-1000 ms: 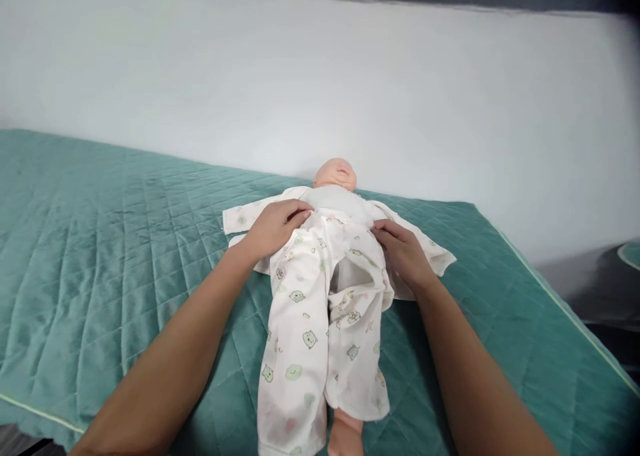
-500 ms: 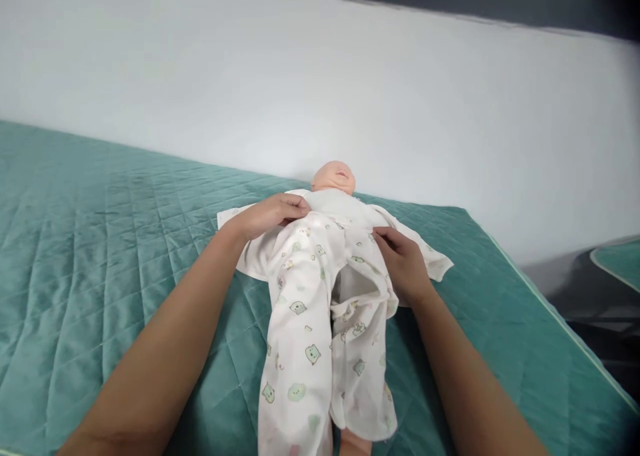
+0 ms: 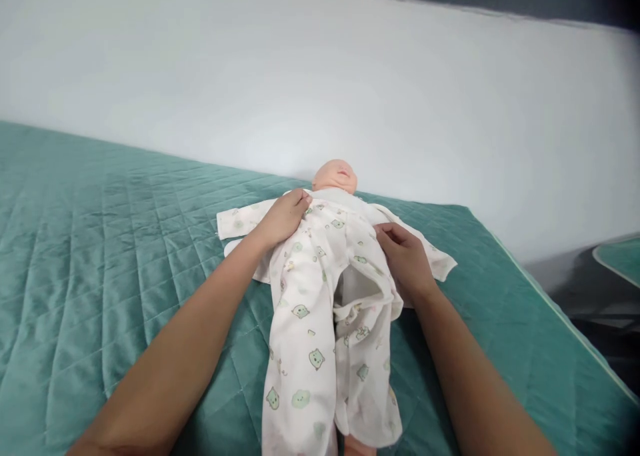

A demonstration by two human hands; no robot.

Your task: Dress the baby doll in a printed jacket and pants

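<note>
White cloth trousers (image 3: 300,339), printed with green animal faces, cover the legs of a doll (image 3: 334,176) lying face-up on a green quilted cover (image 3: 125,256). The left hand (image 3: 287,217) pinches the waist, thumb and fingers closed together; the right hand (image 3: 404,256) has curled fingers closed on the opposite edge. 2 printed sleeves (image 3: 245,221) spread outward. The print's smallest marks can't be read.

White, green cartoon-patterned trousers (image 3: 306,289)
</note>
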